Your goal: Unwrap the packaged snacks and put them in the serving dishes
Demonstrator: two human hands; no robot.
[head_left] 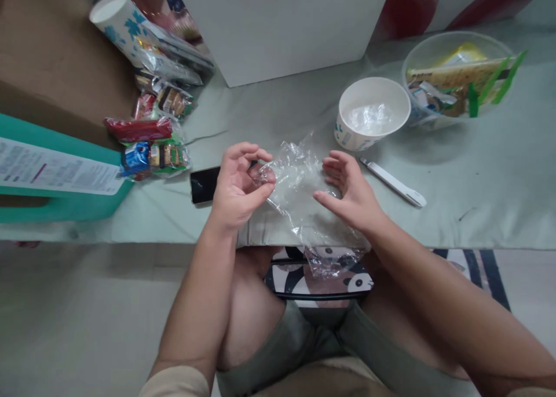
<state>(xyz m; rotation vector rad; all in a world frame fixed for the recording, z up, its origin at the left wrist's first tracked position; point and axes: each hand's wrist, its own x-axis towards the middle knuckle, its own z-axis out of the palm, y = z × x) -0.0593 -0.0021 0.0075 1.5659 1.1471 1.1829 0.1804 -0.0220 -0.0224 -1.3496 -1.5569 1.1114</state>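
Note:
A crumpled clear plastic bag [299, 179] spreads between my two hands and hangs down over the table's front edge. Part of it is pinched between the thumb and curled fingers of my left hand [241, 185]. On the other side, my right hand [350, 188] has its thumb and fingers apart around a gap beside the plastic, and I see nothing gripped in it. A white paper bowl [347, 133] with clear plastic inside stands just beyond my right hand. Close to that hand lies a slim white utility knife [395, 184].
Snack packets fill a clear plastic bowl [460, 116] at the back right. A white box [291, 26] stands behind. To the left are a black phone [204, 185], several packaged snacks [169, 153], a patterned paper cup [117, 29] and a green-edged cardboard box [87, 208].

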